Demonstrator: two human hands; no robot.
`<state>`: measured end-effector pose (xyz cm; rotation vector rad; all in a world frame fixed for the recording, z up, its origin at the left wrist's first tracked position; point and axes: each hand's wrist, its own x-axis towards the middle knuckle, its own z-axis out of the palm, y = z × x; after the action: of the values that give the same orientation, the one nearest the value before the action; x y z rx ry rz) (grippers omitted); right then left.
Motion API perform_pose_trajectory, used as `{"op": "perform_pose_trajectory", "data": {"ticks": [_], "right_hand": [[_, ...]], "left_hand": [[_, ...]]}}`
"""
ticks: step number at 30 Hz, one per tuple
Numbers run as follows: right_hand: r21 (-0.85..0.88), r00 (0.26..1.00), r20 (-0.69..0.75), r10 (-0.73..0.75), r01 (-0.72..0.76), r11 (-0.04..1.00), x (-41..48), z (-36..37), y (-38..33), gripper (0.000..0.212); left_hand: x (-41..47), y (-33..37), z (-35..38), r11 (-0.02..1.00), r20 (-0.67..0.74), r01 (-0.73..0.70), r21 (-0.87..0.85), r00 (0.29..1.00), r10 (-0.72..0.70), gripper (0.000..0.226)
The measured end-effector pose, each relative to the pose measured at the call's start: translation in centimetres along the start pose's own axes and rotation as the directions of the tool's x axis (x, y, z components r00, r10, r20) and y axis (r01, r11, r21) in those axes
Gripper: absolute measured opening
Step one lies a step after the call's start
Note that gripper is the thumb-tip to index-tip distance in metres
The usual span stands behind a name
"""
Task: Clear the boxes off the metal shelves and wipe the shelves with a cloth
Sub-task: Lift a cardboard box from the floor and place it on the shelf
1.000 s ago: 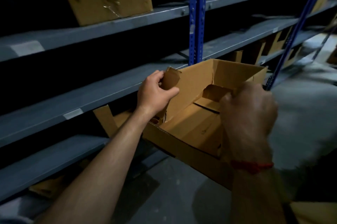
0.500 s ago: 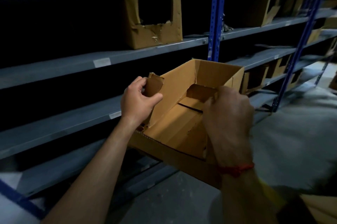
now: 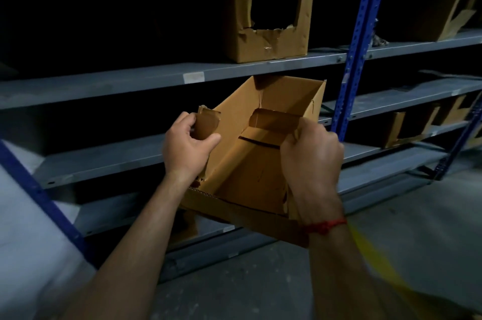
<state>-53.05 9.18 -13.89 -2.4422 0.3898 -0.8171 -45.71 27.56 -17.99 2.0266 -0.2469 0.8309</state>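
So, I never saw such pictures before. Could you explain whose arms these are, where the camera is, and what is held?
There is no machine here. A person wears one camera on the head, looking forward and down, so you see their own two bare arms. The left hand pinches a torn flap of an open cardboard box; the right hand grips its right wall. The box looks empty and is held up in front of grey metal shelves with blue posts. A second torn box stands on the shelf above, and more boxes stand on shelves at the right. No cloth is visible.
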Motion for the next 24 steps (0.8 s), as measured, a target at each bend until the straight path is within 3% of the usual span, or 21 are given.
{"op": "perform_pose_trajectory", "data": {"ticks": [5,9,19,24], "right_hand": [[0.007,0.999,0.019,-0.042,0.042,0.999,1.7,0.4,-0.2,0.012],[0.011,0.983,0.082,-0.164,0.164,0.986,2.1,0.8,-0.4,0.011],[0.171,0.933,0.150,-0.326,0.300,0.938,6.6,2.7,0.4,0.029],[0.375,0.931,0.138,-0.339,0.268,0.888,9.8,6.8,2.0,0.035]], "left_hand": [[0.0,0.0,0.1,0.999,-0.040,-0.002,0.054,0.999,0.004,0.016],[-0.2,-0.3,-0.8,0.995,-0.154,0.034,0.095,0.988,-0.019,0.018],[-1.4,-0.9,0.4,0.971,-0.333,0.143,0.191,0.940,-0.073,0.023],[-1.5,-0.8,2.1,0.937,-0.443,0.226,0.267,0.892,-0.088,0.023]]}}
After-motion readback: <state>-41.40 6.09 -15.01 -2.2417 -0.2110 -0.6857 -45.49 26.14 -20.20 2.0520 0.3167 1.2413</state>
